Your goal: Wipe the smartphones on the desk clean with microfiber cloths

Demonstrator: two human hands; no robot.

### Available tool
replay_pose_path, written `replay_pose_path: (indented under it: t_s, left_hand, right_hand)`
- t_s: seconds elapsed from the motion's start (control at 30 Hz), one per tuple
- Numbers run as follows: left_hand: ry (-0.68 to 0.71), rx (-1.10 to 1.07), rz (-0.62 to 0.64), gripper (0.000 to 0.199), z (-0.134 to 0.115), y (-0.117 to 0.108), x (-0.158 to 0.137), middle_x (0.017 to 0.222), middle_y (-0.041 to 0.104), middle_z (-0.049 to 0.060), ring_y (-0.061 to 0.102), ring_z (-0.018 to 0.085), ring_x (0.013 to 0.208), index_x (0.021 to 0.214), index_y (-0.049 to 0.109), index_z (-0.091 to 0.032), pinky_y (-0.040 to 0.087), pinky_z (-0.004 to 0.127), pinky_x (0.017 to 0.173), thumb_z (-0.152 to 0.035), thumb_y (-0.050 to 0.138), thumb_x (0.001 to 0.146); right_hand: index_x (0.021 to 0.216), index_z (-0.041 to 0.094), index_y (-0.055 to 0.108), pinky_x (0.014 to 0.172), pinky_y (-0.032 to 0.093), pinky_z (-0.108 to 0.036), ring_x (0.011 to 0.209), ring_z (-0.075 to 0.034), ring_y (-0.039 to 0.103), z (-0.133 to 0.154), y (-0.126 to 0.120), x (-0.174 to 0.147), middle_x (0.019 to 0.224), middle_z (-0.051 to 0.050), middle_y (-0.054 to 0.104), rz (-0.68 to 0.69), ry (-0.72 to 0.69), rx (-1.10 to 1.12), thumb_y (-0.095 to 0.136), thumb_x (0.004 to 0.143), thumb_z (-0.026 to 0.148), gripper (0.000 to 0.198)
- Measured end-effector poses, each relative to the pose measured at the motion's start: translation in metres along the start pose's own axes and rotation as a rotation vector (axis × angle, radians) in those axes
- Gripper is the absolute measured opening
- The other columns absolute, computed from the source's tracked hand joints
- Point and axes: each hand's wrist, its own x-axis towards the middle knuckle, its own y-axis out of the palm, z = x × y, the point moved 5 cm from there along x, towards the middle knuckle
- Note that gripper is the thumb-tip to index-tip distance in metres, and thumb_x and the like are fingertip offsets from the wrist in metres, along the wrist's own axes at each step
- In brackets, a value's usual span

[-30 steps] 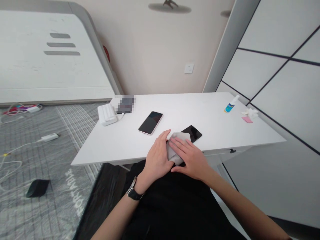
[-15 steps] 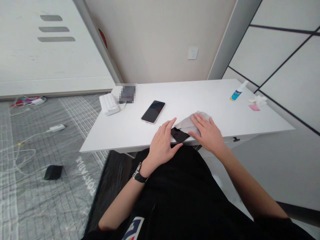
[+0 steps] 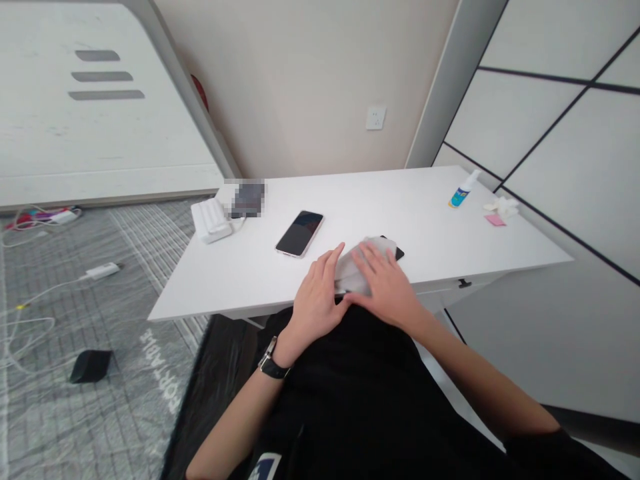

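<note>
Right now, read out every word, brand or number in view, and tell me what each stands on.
"FORTABLE": grey patterned floor covering.
Blue-labelled white plastic bottle: lettering too small to read.
White-and-dark-blue patch at the bottom edge: cut off, unreadable.

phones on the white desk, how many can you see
2: a pale-edged phone beyond the left hand, and a black phone mostly hidden by the grey cloth under the right hand. The blurred object, back left, can't be identified.

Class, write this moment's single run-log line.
left hand: beside light-grey fabric cloth | right hand: spread on cloth | black flat device: mostly covered by cloth | pale-rimmed dark-screened phone: uncovered
</note>
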Motion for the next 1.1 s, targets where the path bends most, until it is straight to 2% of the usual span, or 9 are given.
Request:
replay_pose_path:
  t_s: [0.1, 0.27, 0.47, 0.57, 0.67, 0.83, 0.9, 1.0, 1.1]
  left_hand:
    - [0.002, -0.003, 0.002, 0.095, 0.001, 0.001, 0.000, 0.157, 0.040, 0.016, 0.044, 0.034, 0.140, 0.163, 0.011, -0.025, 0.041, 0.052, 0.116, -0.035, 0.069, 0.089]
    - [-0.015, 0.001, -0.015, 0.096, 0.002, 0.000, -0.001, 0.156, 0.042, 0.016, 0.046, 0.032, 0.139, 0.163, 0.011, -0.025, 0.042, 0.048, 0.116, -0.039, 0.071, 0.090]
    - [-0.017, 0.001, -0.007, 0.097, 0.002, 0.001, 0.000, 0.153, 0.043, 0.015, 0.045, 0.033, 0.139, 0.163, 0.013, -0.025, 0.043, 0.051, 0.115, -0.032, 0.073, 0.087]
    - [-0.020, 0.004, -0.022, 0.098, 0.001, 0.000, 0.000, 0.154, 0.044, 0.015, 0.047, 0.033, 0.138, 0.163, 0.012, -0.027, 0.044, 0.051, 0.114, -0.035, 0.074, 0.088]
    - [-0.016, 0.011, -0.025, 0.099, 0.002, 0.001, 0.000, 0.153, 0.045, 0.015, 0.047, 0.033, 0.138, 0.163, 0.012, -0.027, 0.044, 0.052, 0.114, -0.034, 0.075, 0.087]
    - [-0.012, 0.030, -0.023, 0.096, 0.003, 0.003, 0.000, 0.154, 0.043, 0.016, 0.050, 0.031, 0.136, 0.163, 0.012, -0.025, 0.046, 0.049, 0.112, -0.019, 0.067, 0.084]
    - [-0.018, 0.036, -0.022, 0.098, 0.003, 0.003, 0.000, 0.154, 0.044, 0.016, 0.052, 0.031, 0.134, 0.163, 0.011, -0.024, 0.048, 0.049, 0.111, -0.024, 0.070, 0.085]
    - [-0.030, 0.045, -0.029, 0.100, 0.003, 0.003, 0.000, 0.153, 0.046, 0.016, 0.052, 0.032, 0.133, 0.163, 0.011, -0.025, 0.048, 0.050, 0.110, -0.034, 0.074, 0.086]
    - [-0.035, 0.044, -0.023, 0.101, 0.005, 0.004, 0.000, 0.152, 0.047, 0.015, 0.053, 0.032, 0.132, 0.164, 0.009, -0.025, 0.048, 0.049, 0.110, -0.027, 0.072, 0.084]
  right_hand:
    - [0.163, 0.016, 0.027, 0.126, 0.024, -0.055, 0.156, -0.030, 0.028, 0.013, 0.002, -0.002, 0.168, -0.014, 0.028, 0.064, -0.153, 0.059, 0.030, 0.095, 0.080, 0.093]
    - [0.158, 0.008, 0.037, 0.123, 0.025, -0.061, 0.154, -0.036, 0.031, -0.018, -0.002, 0.005, 0.163, -0.022, 0.037, -0.007, 0.132, -0.030, 0.024, 0.099, 0.075, 0.091]
    - [0.164, 0.014, 0.023, 0.127, 0.022, -0.056, 0.157, -0.031, 0.024, 0.010, 0.002, -0.002, 0.169, -0.015, 0.026, 0.078, -0.162, 0.045, 0.029, 0.094, 0.082, 0.098]
    - [0.162, 0.012, 0.028, 0.124, 0.024, -0.060, 0.155, -0.033, 0.029, -0.013, -0.001, 0.003, 0.166, -0.018, 0.032, 0.044, -0.003, 0.002, 0.022, 0.097, 0.078, 0.093]
    - [0.159, 0.002, 0.032, 0.124, 0.022, -0.062, 0.155, -0.038, 0.026, -0.015, 0.000, 0.005, 0.165, -0.025, 0.032, 0.008, 0.093, -0.047, 0.023, 0.094, 0.082, 0.104]
    - [0.163, 0.011, 0.024, 0.128, 0.020, -0.054, 0.157, -0.030, 0.022, 0.020, 0.004, -0.011, 0.170, -0.013, 0.023, 0.077, -0.216, 0.030, 0.027, 0.090, 0.087, 0.105]
    - [0.164, 0.014, 0.022, 0.127, 0.023, -0.055, 0.156, -0.030, 0.026, 0.007, 0.002, -0.015, 0.170, -0.012, 0.025, 0.065, -0.145, 0.011, 0.025, 0.093, 0.083, 0.099]
    - [0.163, 0.008, 0.024, 0.125, 0.022, -0.061, 0.156, -0.035, 0.026, -0.016, -0.001, -0.019, 0.168, -0.019, 0.026, -0.009, 0.067, -0.066, 0.024, 0.096, 0.079, 0.098]
    - [0.162, 0.005, 0.025, 0.126, 0.020, -0.060, 0.157, -0.036, 0.020, 0.000, 0.003, -0.024, 0.169, -0.020, 0.023, -0.003, -0.030, -0.054, 0.028, 0.092, 0.085, 0.106]
